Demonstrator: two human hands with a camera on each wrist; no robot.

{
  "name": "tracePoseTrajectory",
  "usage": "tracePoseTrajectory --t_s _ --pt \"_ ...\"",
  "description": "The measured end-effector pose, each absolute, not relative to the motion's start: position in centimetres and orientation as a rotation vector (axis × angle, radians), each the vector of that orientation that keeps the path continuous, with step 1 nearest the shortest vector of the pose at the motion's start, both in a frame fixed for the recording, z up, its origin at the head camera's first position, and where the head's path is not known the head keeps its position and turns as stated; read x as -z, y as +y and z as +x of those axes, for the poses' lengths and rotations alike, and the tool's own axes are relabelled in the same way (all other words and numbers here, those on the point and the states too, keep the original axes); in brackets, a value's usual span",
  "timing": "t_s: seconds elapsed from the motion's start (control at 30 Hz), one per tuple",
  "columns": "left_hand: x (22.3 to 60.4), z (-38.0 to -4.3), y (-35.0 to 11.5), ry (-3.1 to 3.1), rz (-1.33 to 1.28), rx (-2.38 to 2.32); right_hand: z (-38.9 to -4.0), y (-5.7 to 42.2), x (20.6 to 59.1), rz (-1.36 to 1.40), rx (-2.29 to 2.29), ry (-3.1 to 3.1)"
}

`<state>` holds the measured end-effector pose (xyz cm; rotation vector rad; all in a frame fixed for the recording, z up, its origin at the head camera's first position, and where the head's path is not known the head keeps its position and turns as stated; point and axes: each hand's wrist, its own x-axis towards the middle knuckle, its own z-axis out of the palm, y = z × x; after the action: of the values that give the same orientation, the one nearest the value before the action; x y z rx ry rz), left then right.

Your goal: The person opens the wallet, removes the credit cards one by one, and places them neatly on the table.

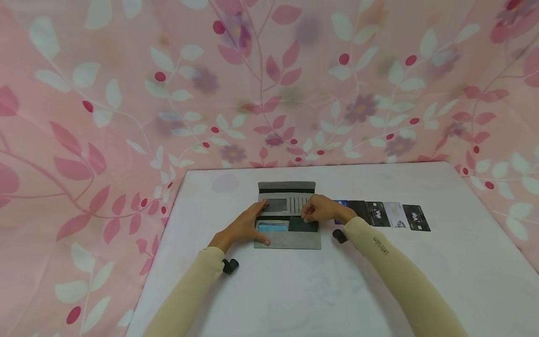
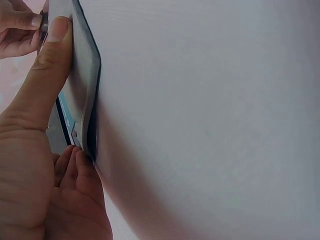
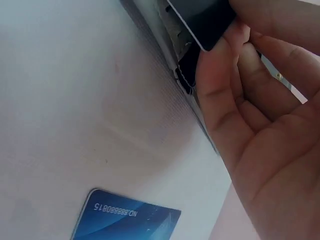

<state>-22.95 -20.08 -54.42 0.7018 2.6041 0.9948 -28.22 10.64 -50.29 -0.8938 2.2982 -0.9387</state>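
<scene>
A grey long wallet (image 1: pixel 290 240) lies unfolded on the white table, its upper half lined with card slots and a dark mesh window (image 1: pixel 276 205). My left hand (image 1: pixel 242 225) grips its left side; the left wrist view shows the thumb (image 2: pixel 57 47) on the lower panel and fingertips (image 2: pixel 82 155) at the edge. A light blue card (image 1: pixel 272 227) peeks out of the lower left pocket. Over the lower right part, my right hand (image 1: pixel 321 208) pinches a dark card (image 3: pixel 205 22) between thumb and fingers, close above the pocket opening.
Right of the wallet runs a row of cards: a blue one (image 3: pixel 127 215), partly behind the right wrist, a black one (image 1: pixel 359 209), a VIP card (image 1: pixel 377 214), a silver one (image 1: pixel 396 215) and another black one (image 1: pixel 416 218). Pink floral cloth (image 1: pixel 269 103) hangs behind the table (image 1: pixel 290 295).
</scene>
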Motion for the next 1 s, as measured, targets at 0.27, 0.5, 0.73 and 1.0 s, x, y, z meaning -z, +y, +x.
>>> tracePoseTrajectory --t_s 0.27,0.5,0.73,1.0 --pt "54.5 -22.8 -19.8 2.601 0.724 -1.010 -28.6 13.4 49.3 -0.614 1.294 2.349" --pt "54.3 -22.6 -19.8 2.601 0.728 -1.016 -27.0 15.9 49.7 -0.367 1.400 2.375" --pt "54.1 -22.6 -19.9 2.598 0.726 -1.033 -25.2 18.8 49.9 -0.123 1.513 2.299" --pt "54.2 -22.6 -20.0 2.606 0.709 -1.018 -23.0 21.4 50.4 -0.067 1.541 2.200"
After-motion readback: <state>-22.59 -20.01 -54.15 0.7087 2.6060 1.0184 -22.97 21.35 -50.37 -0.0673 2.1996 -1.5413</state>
